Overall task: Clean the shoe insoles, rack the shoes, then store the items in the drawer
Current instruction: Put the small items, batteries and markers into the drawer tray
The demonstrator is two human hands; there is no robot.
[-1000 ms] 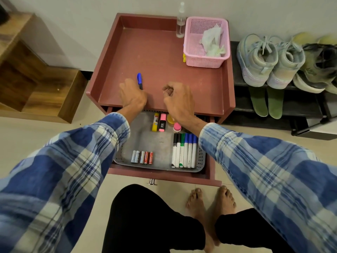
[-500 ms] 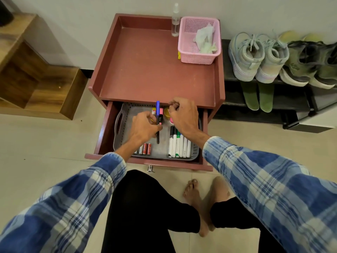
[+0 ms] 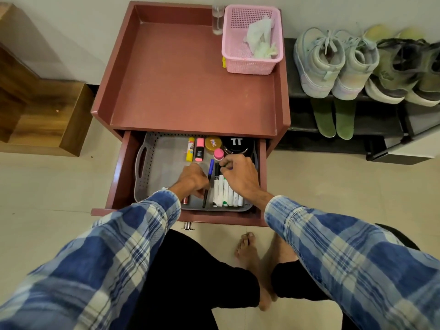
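The red cabinet's drawer [image 3: 123,172] stands pulled out with a grey tray [image 3: 162,163] inside. My left hand [image 3: 192,181] holds a blue-capped pen [image 3: 210,170] low over the tray, just left of a row of white markers [image 3: 226,196]. My right hand [image 3: 238,175] is curled over the top ends of those markers and pinches a green-capped one. A yellow glue stick [image 3: 190,148], a pink highlighter [image 3: 199,150] and round tins lie at the tray's back. Pale sneakers [image 3: 319,60] sit on the shoe rack [image 3: 297,110], with green insoles [image 3: 325,117] below them.
On the cabinet top [image 3: 190,86], a pink basket [image 3: 228,44] with crumpled wipes and a clear spray bottle [image 3: 217,17] stand at the back right. A wooden step unit [image 3: 47,115] is at the left. My knees and bare feet are just before the drawer.
Both hands came down from the cabinet top into the drawer. The left hand brought the blue pen down beside the markers, and the right hand moved onto the marker tops.
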